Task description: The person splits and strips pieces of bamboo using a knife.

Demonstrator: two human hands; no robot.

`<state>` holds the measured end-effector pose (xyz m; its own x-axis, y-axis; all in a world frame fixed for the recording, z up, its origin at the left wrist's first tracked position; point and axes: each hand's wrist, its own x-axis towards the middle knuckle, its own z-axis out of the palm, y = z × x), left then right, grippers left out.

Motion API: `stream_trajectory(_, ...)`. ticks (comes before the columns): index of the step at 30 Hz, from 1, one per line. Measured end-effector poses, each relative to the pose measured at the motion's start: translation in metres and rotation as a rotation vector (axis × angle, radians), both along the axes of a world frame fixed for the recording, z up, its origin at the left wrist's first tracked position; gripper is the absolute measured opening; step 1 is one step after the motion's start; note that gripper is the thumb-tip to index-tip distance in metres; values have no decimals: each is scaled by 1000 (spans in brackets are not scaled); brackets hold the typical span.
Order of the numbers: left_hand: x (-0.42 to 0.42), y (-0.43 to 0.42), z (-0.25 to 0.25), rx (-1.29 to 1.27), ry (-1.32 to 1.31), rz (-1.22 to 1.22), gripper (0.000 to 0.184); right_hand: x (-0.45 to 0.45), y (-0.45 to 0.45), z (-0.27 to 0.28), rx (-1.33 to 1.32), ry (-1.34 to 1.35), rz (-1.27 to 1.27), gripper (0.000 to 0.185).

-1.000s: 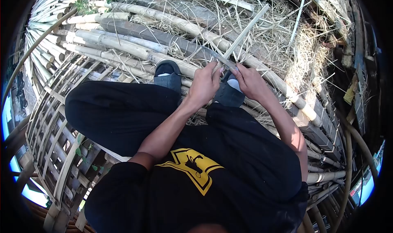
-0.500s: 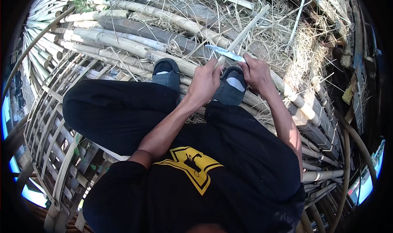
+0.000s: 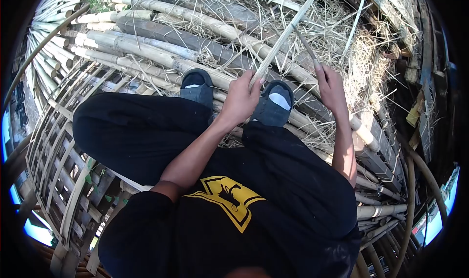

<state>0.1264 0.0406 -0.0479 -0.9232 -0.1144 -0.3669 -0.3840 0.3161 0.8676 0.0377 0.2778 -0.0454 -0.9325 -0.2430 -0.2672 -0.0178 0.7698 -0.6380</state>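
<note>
My left hand is closed around the lower end of a pale bamboo strip, which slants up and to the right, away from me. In my right hand is the handle of a knife. Its narrow blade points up and left, and the tip meets or overlaps the strip near its upper part; whether they touch I cannot tell. Below the strip is a dark slide sandal on my right foot, and the other sandal is to the left.
Bamboo poles lie across the ground ahead, strewn with dry shavings. A woven bamboo lattice stands at my left. Dark timber beams line the right side, and stacked poles fan out at upper left.
My right hand has moved right and slightly up with the knife. Its blade has swung from lying across the strip near my left hand to its upper part. My left hand has barely moved.
</note>
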Motion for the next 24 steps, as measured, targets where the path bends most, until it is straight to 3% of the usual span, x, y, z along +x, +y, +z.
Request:
stream_trajectory(2,2,-1,-1,-5,-31,-13,22,18,-36,0,0,-96,155,47)
stream_trajectory(5,1,-2,2,-30,-17,-68,22,34,-57,-18,-91,-36,295,42)
stream_trajectory(12,5,0,10,-60,-26,-83,22,32,-49,-32,-52,42,347,35)
stream_trajectory(14,8,0,4,-115,36,-71,23,23,-45,-40,14,174,372,34)
stream_trajectory(18,-4,-5,11,-18,-75,-22,23,-1,-50,-44,97,249,415,37)
stream_trajectory(20,-5,-10,8,-108,49,-35,24,-16,-46,-50,124,242,363,40)
stream_trajectory(24,-4,-9,4,-145,28,-47,23,-26,-38,-50,138,223,321,44)
